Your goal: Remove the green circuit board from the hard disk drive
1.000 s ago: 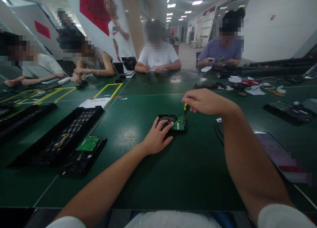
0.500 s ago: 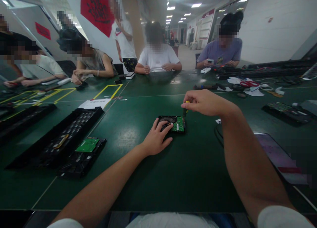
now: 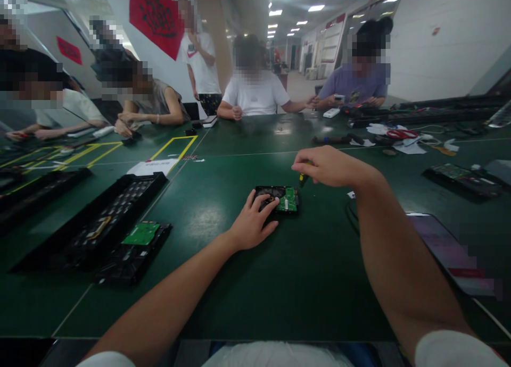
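A hard drive (image 3: pixel 288 201) lies flat on the green table with its green circuit board facing up. My left hand (image 3: pixel 255 223) rests on the drive's left part, fingers spread, hiding some of it. Above the drive's right end my right hand (image 3: pixel 325 166) is closed around a screwdriver (image 3: pixel 304 178) with a yellow and dark handle. The screwdriver leans a little, its lower end near the drive's right edge. Whether its tip touches the drive is too small to tell.
At left stand a long black tray (image 3: pixel 120 213) and a second hard drive (image 3: pixel 139 250). On the right lie a tablet-like screen (image 3: pixel 447 250), another drive (image 3: pixel 463 178) and a heap of papers and cables (image 3: pixel 403 138). Several people sit across the table (image 3: pixel 223 287).
The screwdriver has gone from nearly upright to tilted in my right hand. My left hand and the drive have stayed put. A person opposite has stretched an arm sideways.
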A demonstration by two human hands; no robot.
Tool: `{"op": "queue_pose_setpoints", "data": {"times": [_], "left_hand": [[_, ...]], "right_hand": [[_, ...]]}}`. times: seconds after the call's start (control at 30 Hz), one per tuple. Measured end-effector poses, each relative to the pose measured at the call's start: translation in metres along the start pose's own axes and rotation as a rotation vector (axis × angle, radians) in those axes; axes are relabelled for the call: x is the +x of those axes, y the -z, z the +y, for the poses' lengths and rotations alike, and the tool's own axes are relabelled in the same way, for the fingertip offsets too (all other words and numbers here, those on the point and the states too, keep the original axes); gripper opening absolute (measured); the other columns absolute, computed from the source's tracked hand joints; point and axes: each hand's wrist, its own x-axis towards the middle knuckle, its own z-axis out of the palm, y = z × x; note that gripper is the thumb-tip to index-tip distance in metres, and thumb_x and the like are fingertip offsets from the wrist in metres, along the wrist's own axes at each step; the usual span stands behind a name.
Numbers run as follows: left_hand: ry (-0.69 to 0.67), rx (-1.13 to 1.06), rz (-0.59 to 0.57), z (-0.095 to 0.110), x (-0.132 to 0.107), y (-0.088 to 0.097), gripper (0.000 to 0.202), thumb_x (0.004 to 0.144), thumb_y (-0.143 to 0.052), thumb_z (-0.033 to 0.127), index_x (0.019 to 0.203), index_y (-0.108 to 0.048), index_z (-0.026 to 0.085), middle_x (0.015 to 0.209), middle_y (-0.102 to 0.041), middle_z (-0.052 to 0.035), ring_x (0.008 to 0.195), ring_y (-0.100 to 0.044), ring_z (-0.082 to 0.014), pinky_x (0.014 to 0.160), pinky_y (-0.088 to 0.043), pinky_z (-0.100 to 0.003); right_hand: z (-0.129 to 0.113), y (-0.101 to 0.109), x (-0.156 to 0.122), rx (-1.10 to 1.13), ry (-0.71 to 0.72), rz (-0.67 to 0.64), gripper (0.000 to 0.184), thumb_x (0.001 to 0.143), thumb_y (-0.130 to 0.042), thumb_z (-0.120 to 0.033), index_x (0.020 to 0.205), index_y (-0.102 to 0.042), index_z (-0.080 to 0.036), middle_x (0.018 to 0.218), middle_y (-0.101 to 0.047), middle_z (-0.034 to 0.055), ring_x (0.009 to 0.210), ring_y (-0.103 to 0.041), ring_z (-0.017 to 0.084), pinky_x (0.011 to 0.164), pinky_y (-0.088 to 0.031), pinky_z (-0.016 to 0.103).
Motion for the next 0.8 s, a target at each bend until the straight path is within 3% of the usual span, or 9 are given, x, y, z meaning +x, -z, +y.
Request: {"op": "queue_pose_setpoints", "data": {"times": [0.17,0.33,0.47,0.8], "left_hand": [[-0.007,0.001,0.009,0.001,0.000,0.001,0.064,0.104,-0.055,0.046,0.162,-0.039,0.024,0.151,-0.049,-0.0157,0.156,-0.033,-0.0383,0.132,-0.017,-0.067],[-0.001,-0.003,0.003,0.001,0.000,0.002,0.064,0.103,-0.056,0.046,0.162,-0.038,0.026,0.152,-0.048,-0.0152,0.156,-0.032,-0.0386,0.132,-0.018,-0.067],[0.007,0.027,-0.009,0.002,0.000,0.002,0.065,0.104,-0.054,0.048,0.163,-0.036,0.027,0.154,-0.047,-0.0150,0.157,-0.032,-0.0380,0.132,-0.018,-0.067],[0.000,0.041,-0.003,0.001,0.000,0.001,0.064,0.104,-0.055,0.046,0.162,-0.038,0.024,0.154,-0.046,-0.0163,0.156,-0.033,-0.0386,0.132,-0.018,-0.067]], "right_hand": [[0.004,-0.004,0.002,-0.027,0.037,-0.018,0.025,0.101,-0.056,-0.036,0.099,-0.075,-0.020,0.096,-0.078,0.0064,0.088,-0.070,0.022,0.077,-0.044,0.030],[0.010,-0.013,0.006,-0.078,0.091,-0.061,0.015,0.090,-0.063,-0.020,0.099,-0.075,-0.020,0.102,-0.078,0.0073,0.094,-0.071,0.024,0.082,-0.048,0.031],[0.010,-0.016,0.007,-0.108,0.092,-0.104,0.022,0.080,-0.065,-0.009,0.097,-0.074,-0.020,0.103,-0.077,0.0079,0.096,-0.071,0.025,0.082,-0.050,0.032],[0.001,-0.014,0.004,-0.129,-0.009,-0.114,0.019,0.090,-0.067,-0.021,0.109,-0.070,-0.017,0.105,-0.077,0.0096,0.088,-0.072,0.023,0.076,-0.048,0.030]]}}
